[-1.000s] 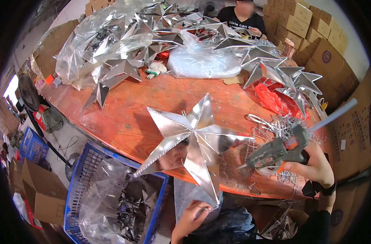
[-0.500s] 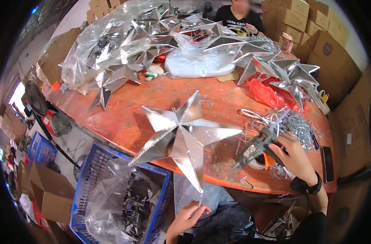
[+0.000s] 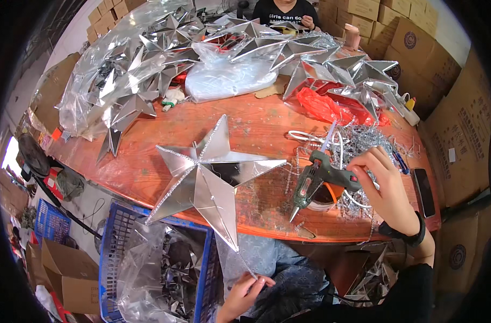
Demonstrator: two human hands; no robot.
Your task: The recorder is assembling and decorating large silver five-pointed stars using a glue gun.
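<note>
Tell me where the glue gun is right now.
In the head view, the glue gun is right of centre, near the front edge of the table, between the front star on its left and the right hand.

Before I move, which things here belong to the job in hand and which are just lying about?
In use, it appears:
- star
- strand, pinched in the left hand
- glue gun, its handle by the right hand

Likely just lying about:
- phone, at the table's right
- red bag
- open carton, lower left
</note>
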